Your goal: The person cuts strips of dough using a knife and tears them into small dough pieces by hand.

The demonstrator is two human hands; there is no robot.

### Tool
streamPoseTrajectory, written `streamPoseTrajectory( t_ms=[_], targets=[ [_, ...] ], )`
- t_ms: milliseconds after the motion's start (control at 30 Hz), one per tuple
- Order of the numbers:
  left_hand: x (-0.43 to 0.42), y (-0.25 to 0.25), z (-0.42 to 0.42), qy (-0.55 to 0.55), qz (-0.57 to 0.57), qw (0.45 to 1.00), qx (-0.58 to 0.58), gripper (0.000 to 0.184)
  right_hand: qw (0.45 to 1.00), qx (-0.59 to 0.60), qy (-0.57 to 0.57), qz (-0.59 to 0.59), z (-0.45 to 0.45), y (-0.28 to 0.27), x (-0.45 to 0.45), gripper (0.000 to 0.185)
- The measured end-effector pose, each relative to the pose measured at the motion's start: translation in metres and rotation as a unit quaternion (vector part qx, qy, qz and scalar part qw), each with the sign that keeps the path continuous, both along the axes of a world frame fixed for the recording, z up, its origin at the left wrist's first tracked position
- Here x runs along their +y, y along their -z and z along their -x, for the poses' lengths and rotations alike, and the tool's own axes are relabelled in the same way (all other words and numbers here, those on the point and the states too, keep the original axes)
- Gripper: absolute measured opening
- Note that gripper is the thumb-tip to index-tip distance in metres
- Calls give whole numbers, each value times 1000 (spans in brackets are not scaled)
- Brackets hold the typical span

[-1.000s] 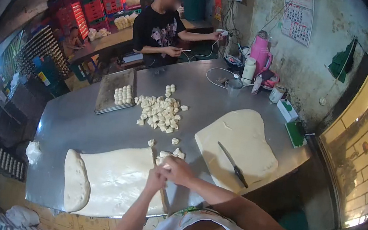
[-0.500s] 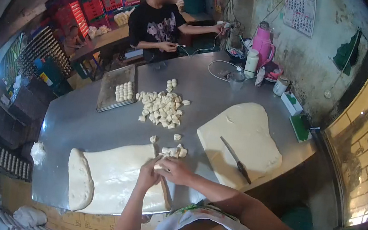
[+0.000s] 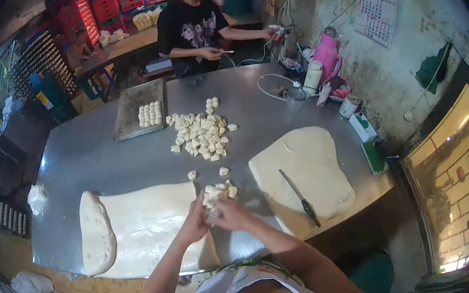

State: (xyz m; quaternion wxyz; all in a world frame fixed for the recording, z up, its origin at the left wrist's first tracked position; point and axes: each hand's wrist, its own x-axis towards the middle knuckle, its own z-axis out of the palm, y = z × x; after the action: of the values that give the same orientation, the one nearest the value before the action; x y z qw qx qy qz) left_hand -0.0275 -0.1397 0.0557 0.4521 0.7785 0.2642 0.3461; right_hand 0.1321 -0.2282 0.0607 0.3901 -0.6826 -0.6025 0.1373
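Head view: a worker's left hand [image 3: 195, 223] and right hand [image 3: 231, 215] curl close together at the right end of a crosswise dough slab [image 3: 150, 227]; whether either grips dough, I cannot tell. Dough pieces [image 3: 215, 192] lie just off that end, nearer the right hand.

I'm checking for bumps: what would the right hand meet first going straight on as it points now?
Most likely the left hand, since the right hand points across toward it; small dough pieces lie close beside that line, and depth is unclear.
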Motion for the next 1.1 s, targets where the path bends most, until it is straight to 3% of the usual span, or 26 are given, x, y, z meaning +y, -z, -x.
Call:
streamPoseTrajectory(
  t_ms=[67, 133, 200, 233, 267, 367, 400, 467, 500, 533, 600, 667, 767, 900, 933, 1033, 1067, 1100],
  targets=[
    [-5, -26, -5, 15, -63, 998, -6, 27, 997, 30, -59, -44, 13, 2, -1, 43],
    [-8, -21, -1, 14, -96, 995, -6, 27, 992, 48, -96, -67, 22, -3, -3, 46],
    [-2, 19, 3, 40, 54, 993, 101, 32, 996, 85, -30, 26, 26, -28, -5, 45],
    [-2, 13, -2, 53, 127, 979, 151, 35, 992, 100, 4, 72, 22, -36, -4, 45],
    [-5, 7, -4, 50, 124, 980, 150, 35, 993, 99, 2, 69, 14, -36, -1, 45],
    [-35, -27, -2, 156, -168, 922, 312, 33, 959, -34, 17, 280, -21, -10, 7, 46],
    [-36, -32, -7, 156, -170, 921, 314, 33, 960, -32, 16, 279, -34, 13, 8, 46],
    [-44, -39, -8, 109, -12, 981, 159, 28, 981, -66, -4, 185, -48, 88, 1, 44],
    [-43, -42, -14, 74, 60, 993, 68, 26, 987, -91, -19, 129, -60, 99, 8, 43],
    [-46, -31, -17, 58, 60, 994, 70, 26, 987, -90, -35, 127, -53, 82, 0, 43],
    [-41, 13, -27, 10, 36, 998, -53, 25, 991, -1, -72, 117, -26, -6, -28, 42],
    [-27, 4, -31, -34, 5, 992, -120, 25, 987, 35, -115, 105, -25, -33, -16, 42],
    [-28, -15, -33, 31, 25, 996, 75, 27, 973, 201, -113, -15, -25, -23, -23, 39],
    [-52, 23, -50, 17, -95, 977, 189, 32, 994, 100, -17, 27, -47, -4, -21, 39],
    [-62, 15, -51, 12, -94, 977, 189, 32, 994, 100, -22, 28, -58, 4, -19, 39],
    [-95, -35, -56, 153, -49, 977, 140, 34, 974, -8, 12, 228, -90, 19, -12, 34],
    [-96, -36, -54, 151, -44, 977, 142, 34, 973, -5, 9, 232, -88, 17, -20, 34],
    [-87, -42, -54, 79, 2, 989, 128, 34, 990, -3, -15, 141, -89, 11, -23, 32]
  ],
)
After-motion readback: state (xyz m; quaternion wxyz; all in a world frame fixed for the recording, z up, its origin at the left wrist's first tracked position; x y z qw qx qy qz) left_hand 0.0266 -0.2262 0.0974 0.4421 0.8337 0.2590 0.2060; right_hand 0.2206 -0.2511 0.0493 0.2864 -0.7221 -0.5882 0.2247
